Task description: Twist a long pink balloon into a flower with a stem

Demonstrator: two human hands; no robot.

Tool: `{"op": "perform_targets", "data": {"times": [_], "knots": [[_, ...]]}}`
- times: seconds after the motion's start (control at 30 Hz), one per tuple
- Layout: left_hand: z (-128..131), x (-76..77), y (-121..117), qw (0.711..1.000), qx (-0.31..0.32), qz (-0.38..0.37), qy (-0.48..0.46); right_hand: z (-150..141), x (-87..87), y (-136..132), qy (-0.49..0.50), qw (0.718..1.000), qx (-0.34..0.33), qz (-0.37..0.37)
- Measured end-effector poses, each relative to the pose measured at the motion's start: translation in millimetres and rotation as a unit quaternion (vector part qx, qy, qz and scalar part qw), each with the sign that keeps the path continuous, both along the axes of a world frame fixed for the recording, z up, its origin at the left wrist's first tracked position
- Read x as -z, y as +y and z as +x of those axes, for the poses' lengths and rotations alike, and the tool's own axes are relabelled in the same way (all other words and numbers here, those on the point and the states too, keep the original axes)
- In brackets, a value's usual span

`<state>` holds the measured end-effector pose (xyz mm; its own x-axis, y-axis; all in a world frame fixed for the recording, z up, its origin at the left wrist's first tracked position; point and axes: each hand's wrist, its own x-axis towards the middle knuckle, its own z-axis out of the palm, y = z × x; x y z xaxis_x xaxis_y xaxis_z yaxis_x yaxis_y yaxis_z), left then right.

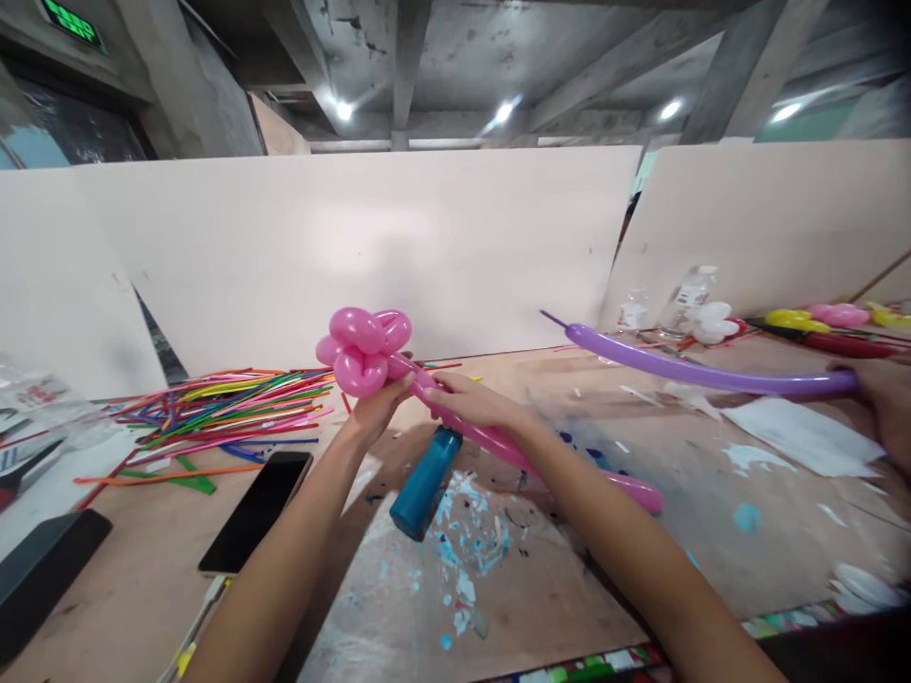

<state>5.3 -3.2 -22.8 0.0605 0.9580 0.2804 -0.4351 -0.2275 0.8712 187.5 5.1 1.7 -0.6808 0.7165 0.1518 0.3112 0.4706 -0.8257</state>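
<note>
A pink twisted balloon (360, 343) has a flower-like cluster of loops at its left end and a long straight tail running down to the right, under my right forearm. My left hand (384, 403) is closed around the balloon just below the cluster. My right hand (474, 398) grips the tail a short way farther along. Both hands are close together above the table. Below them lies a teal cylinder (427, 484), possibly a balloon pump, touched by neither hand.
Uninflated coloured balloons (249, 403) lie in a heap at left, near a black phone (260, 507) and a dark case (46, 574). At right, another person's hand (886, 403) holds a long purple balloon (697, 375). Plastic bottles (687, 296) stand behind; white panels (399, 256) back the table.
</note>
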Motion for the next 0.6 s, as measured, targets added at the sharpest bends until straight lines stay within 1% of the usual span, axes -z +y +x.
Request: {"op": "perform_targets", "data": {"times": [0.07,0.13,0.2,0.3,0.37,0.43,0.47,0.53,0.6], "knots": [[-1,2.4,1,1.0,-0.029,0.005,0.008,2,-0.4,2,-0.018,0.999,-0.015,-0.025],[-1,4.1,3,0.998,-0.066,0.006,0.023,4,-0.5,5,-0.04,0.999,-0.013,-0.028],[-1,4.8,3,0.995,-0.093,0.007,0.041,5,-0.1,8,-0.044,0.999,-0.011,-0.016],[0,4.3,3,0.991,-0.117,0.012,0.066,5,1.6,10,-0.035,0.999,-0.016,0.022],[2,3.1,3,0.987,-0.133,0.015,0.085,1,3.4,10,-0.041,0.997,0.001,0.06],[2,1.7,3,0.982,-0.161,0.01,0.103,-4,5.7,8,-0.07,0.989,0.043,0.126],[2,1.2,3,0.977,-0.179,0.004,0.114,-7,6.9,6,-0.092,0.979,0.068,0.168],[1,1.1,4,0.967,-0.213,-0.008,0.139,-12,9.6,2,-0.144,0.951,0.115,0.247],[0,2.1,6,0.953,-0.248,-0.014,0.174,-16,12.3,-3,-0.189,0.925,0.149,0.293]]}}
